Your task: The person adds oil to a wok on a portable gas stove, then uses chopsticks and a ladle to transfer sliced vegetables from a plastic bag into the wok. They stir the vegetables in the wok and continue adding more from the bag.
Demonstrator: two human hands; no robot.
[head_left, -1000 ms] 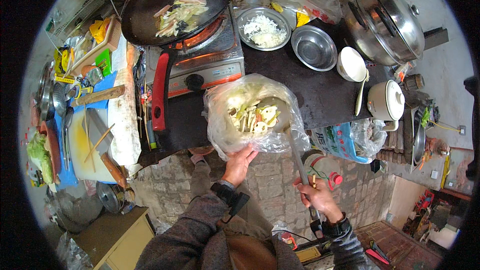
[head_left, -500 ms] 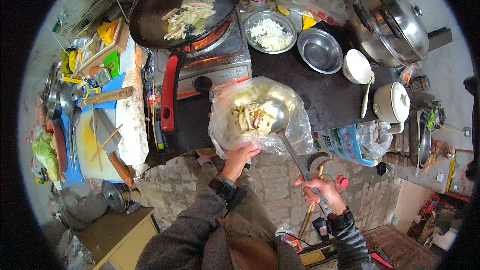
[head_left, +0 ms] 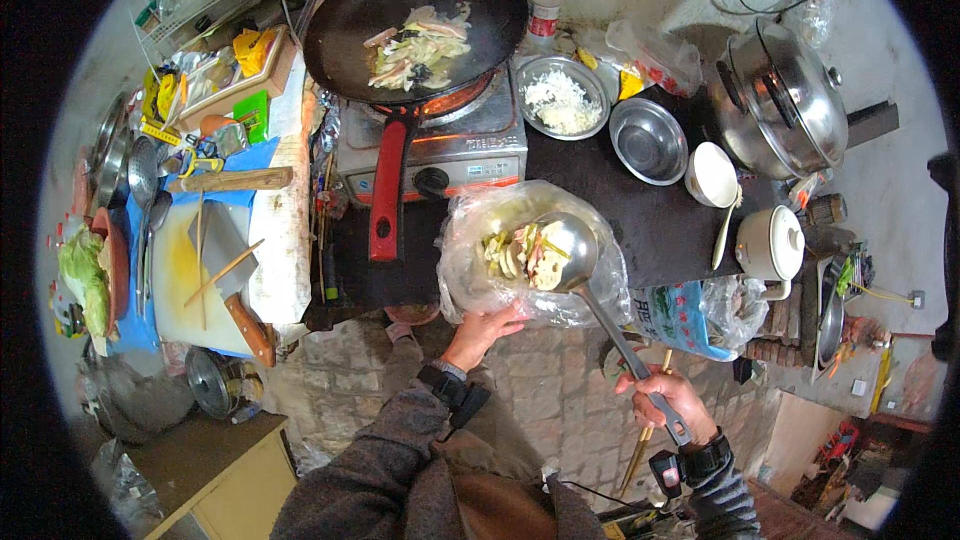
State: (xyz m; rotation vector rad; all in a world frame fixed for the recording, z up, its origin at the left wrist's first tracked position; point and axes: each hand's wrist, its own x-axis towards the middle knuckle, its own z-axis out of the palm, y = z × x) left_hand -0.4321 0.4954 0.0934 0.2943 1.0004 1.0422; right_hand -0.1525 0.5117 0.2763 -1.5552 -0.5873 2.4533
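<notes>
In the head view, the clear plastic bag (head_left: 465, 270) sits at the centre of the frame, its mouth spread and pale sliced food (head_left: 525, 258) inside. The left hand (head_left: 485, 335) touches the bag's lower edge, fingers extended; whether they pinch the film cannot be told. The right hand (head_left: 675, 400), right of lower centre, is closed around the handle of the metal ladle (head_left: 618, 338), with chopsticks (head_left: 637, 460) running down from the same hand. The ladle's bowl is in the bag, against the right side of the slices.

The bag should be limp, light and slippery, easily torn by a hard rim, so a gathered fold near its edge seems the best hold. The ladle looks stiff and front-heavy once loaded; its handle's far end gives leverage. The slices are probably soft and slick. Upper left of centre, the wok (head_left: 345, 40) stands over the stove (head_left: 480, 155).
</notes>
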